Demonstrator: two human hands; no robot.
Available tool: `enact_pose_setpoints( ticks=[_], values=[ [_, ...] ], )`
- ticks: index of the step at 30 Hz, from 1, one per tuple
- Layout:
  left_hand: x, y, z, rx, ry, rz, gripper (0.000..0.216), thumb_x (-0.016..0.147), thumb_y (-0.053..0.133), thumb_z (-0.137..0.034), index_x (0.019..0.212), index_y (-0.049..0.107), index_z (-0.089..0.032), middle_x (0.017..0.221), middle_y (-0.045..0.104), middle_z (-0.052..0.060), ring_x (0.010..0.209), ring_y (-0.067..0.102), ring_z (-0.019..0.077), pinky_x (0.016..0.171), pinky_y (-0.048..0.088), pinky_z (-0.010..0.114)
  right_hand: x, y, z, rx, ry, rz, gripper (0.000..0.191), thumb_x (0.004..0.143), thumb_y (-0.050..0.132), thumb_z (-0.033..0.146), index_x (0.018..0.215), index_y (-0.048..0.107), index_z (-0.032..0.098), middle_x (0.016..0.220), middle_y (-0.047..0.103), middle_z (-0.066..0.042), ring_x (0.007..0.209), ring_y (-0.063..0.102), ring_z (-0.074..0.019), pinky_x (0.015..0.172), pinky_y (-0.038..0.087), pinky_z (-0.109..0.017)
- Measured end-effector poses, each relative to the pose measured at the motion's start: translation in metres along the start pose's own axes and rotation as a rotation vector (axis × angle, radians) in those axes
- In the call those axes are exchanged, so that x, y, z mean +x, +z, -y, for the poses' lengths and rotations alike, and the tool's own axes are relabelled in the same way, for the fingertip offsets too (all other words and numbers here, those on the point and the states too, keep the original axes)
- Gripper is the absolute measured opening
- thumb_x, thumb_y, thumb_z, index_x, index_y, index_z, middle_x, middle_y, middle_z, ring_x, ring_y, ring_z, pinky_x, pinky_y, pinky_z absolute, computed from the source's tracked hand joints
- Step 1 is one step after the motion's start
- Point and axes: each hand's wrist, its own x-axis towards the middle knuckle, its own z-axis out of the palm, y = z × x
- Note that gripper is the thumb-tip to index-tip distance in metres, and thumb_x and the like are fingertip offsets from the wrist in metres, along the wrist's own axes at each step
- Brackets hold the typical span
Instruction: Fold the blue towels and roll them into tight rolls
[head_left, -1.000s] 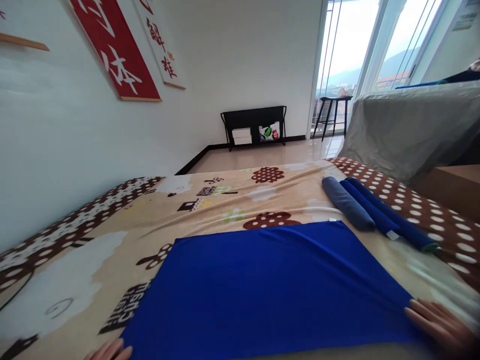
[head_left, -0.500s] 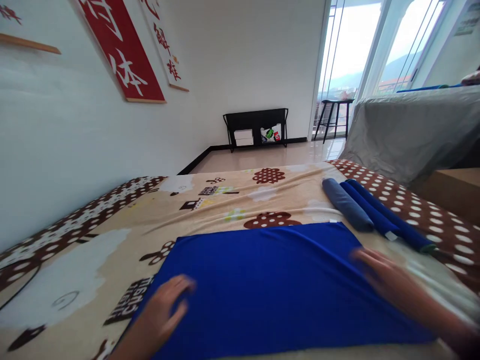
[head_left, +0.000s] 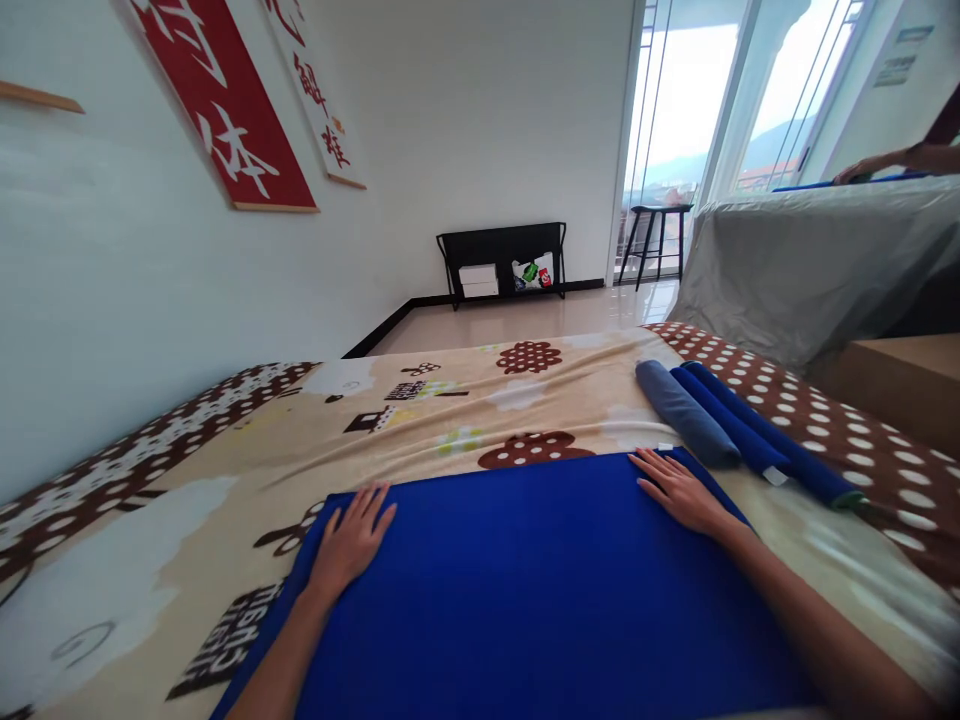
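A bright blue cloth [head_left: 525,580] lies spread flat on a patterned beige and brown blanket [head_left: 187,520]. My left hand [head_left: 351,540] rests flat on the cloth's far left corner, fingers spread. At the far right corner my right hand [head_left: 679,490] presses down, fingers stretched out. Neither hand holds anything. Just beyond my right hand lie three rolled cloths side by side: a grey-blue roll [head_left: 686,412] and two darker blue rolls [head_left: 757,435].
A white wall with red banners [head_left: 225,100] runs along the left. A black low shelf [head_left: 501,260] and a stool [head_left: 658,240] stand by the glass doors. At the right, a grey-covered table [head_left: 810,260] has another person's arm [head_left: 892,162] over it. A brown box [head_left: 900,380] sits beside it.
Both hands moved from the cloth's near corners forward to its far corners, and now lie flat there. The cloth looks smoother.
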Motion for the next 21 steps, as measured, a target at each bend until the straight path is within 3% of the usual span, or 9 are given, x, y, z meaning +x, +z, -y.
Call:
enact_pose_setpoints(
  ticks=[3,8,14,16,18,21],
  values=[
    [0.003,0.008,0.029,0.04,-0.062,-0.026,0.059,0.099,0.025,-0.048,0.153,0.029,-0.027,0.162,0.027,0.007,0.151,0.021,0.0238,0.119,0.015,0.056,-0.005,0.005,-0.017,-0.029,0.016,-0.004,0.061,0.099,0.025,0.06,0.153,0.033,0.033,0.158,0.029,0.0,0.148,0.025,-0.0208,0.121,0.022,-0.047],
    [0.003,0.015,0.03,0.065,-0.045,0.005,0.056,0.099,0.025,-0.048,0.153,0.028,-0.032,0.163,0.024,-0.001,0.151,0.019,0.0176,0.12,0.016,0.049,-0.004,0.015,-0.012,-0.075,0.067,-0.029,0.063,0.098,0.026,0.063,0.152,0.034,0.032,0.159,0.027,-0.001,0.149,0.023,-0.0202,0.123,0.016,-0.047],
    [-0.013,-0.017,0.045,0.095,-0.212,-0.018,0.059,0.098,0.026,-0.041,0.151,0.034,-0.019,0.159,0.033,0.015,0.147,0.029,0.031,0.114,0.021,0.064,-0.017,-0.002,-0.023,-0.099,0.164,-0.078,0.066,0.097,0.025,0.06,0.149,0.041,0.022,0.157,0.033,-0.008,0.147,0.028,-0.0233,0.122,0.017,-0.049],
    [-0.014,-0.025,0.019,0.1,-0.204,-0.037,0.057,0.098,0.023,-0.036,0.149,0.038,-0.017,0.156,0.037,0.017,0.146,0.031,0.0341,0.112,0.015,0.071,-0.01,-0.005,-0.005,-0.099,0.175,-0.101,0.063,0.099,0.024,0.054,0.148,0.043,0.019,0.155,0.035,-0.011,0.147,0.028,-0.0262,0.121,0.016,-0.053],
    [-0.012,-0.025,-0.034,0.095,-0.117,-0.054,0.056,0.098,0.02,-0.031,0.149,0.038,-0.018,0.157,0.036,0.016,0.147,0.028,0.0316,0.114,0.008,0.07,0.008,0.001,0.034,-0.088,0.139,-0.116,0.06,0.1,0.022,0.046,0.15,0.04,0.017,0.156,0.033,-0.012,0.148,0.024,-0.0264,0.121,0.014,-0.054],
    [-0.003,-0.007,-0.142,0.053,0.161,-0.017,0.055,0.099,0.025,-0.036,0.153,0.031,-0.027,0.162,0.029,0.001,0.15,0.021,0.0166,0.122,0.012,0.043,0.045,0.025,0.119,-0.047,-0.019,-0.072,0.056,0.101,0.025,0.039,0.152,0.036,0.019,0.158,0.03,-0.007,0.148,0.023,-0.0196,0.122,0.018,-0.044]
  ],
)
